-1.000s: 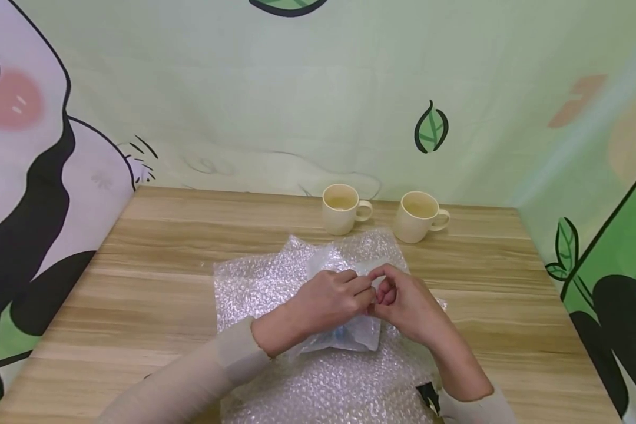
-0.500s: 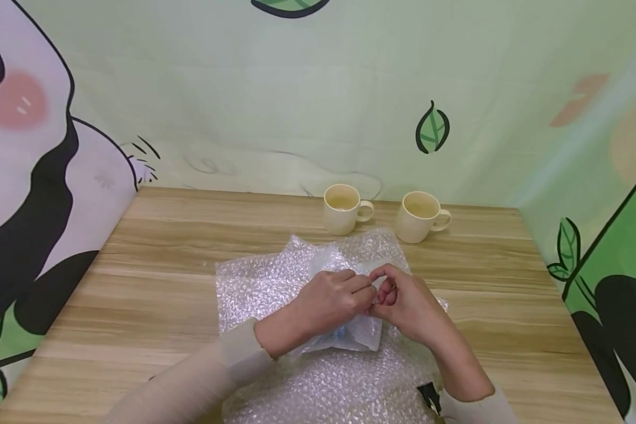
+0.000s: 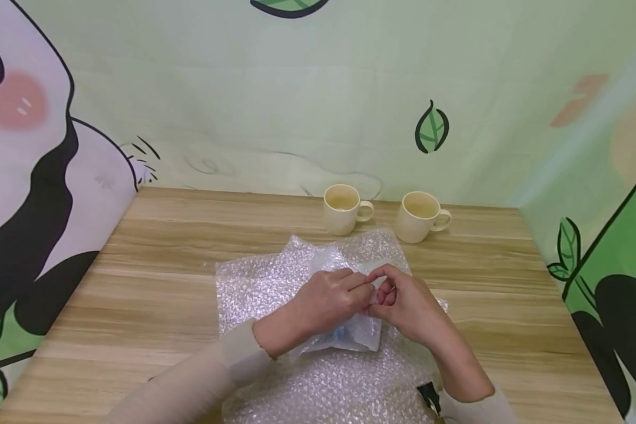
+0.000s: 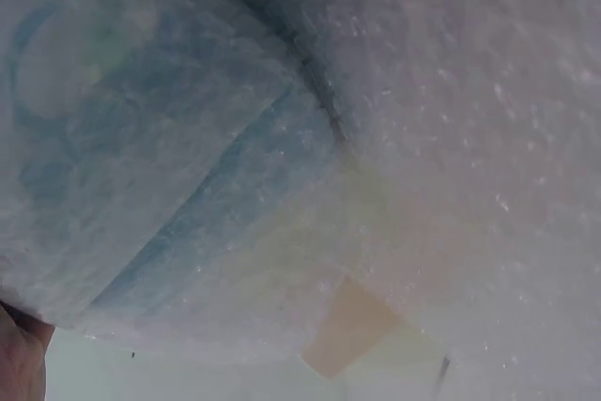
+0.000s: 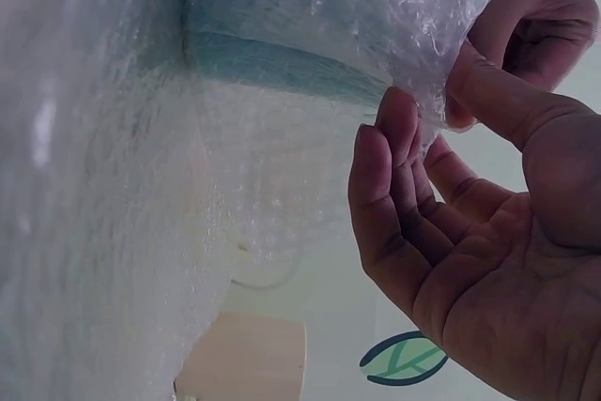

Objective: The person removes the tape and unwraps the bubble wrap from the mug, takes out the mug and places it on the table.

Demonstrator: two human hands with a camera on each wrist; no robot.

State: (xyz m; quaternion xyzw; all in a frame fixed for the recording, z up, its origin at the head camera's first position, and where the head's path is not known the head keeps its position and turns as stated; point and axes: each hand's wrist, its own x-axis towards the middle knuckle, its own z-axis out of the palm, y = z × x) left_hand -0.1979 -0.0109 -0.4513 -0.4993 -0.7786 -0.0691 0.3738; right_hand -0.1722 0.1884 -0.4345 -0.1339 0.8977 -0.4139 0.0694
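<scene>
A crumpled translucent plastic wrap (image 3: 368, 335) with a blue patch showing through lies in the middle of a bubble wrap sheet (image 3: 318, 383). My left hand (image 3: 331, 297) pinches the wrap's upper edge, knuckles up. Right beside it, my right hand (image 3: 410, 303) pinches the same edge between thumb and fingers, the two sets of fingertips meeting. In the right wrist view the gathered plastic (image 5: 423, 35) rises into the fingers of my right hand (image 5: 498, 251). Cloudy plastic (image 4: 188, 185) with blue tones fills most of the left wrist view, with a sliver of hand (image 4: 21, 359) at its edge.
Two cream mugs, a left one (image 3: 336, 218) and a right one (image 3: 413, 224), stand at the back of the wooden table (image 3: 180, 235), just behind the bubble wrap. A small black piece (image 3: 429, 396) lies by my right sleeve. A printed backdrop (image 3: 244, 106) rises behind.
Both hands keep to the same place on the plastic wrap. The left fingers have shifted very slightly; the mugs and bubble wrap have not moved.
</scene>
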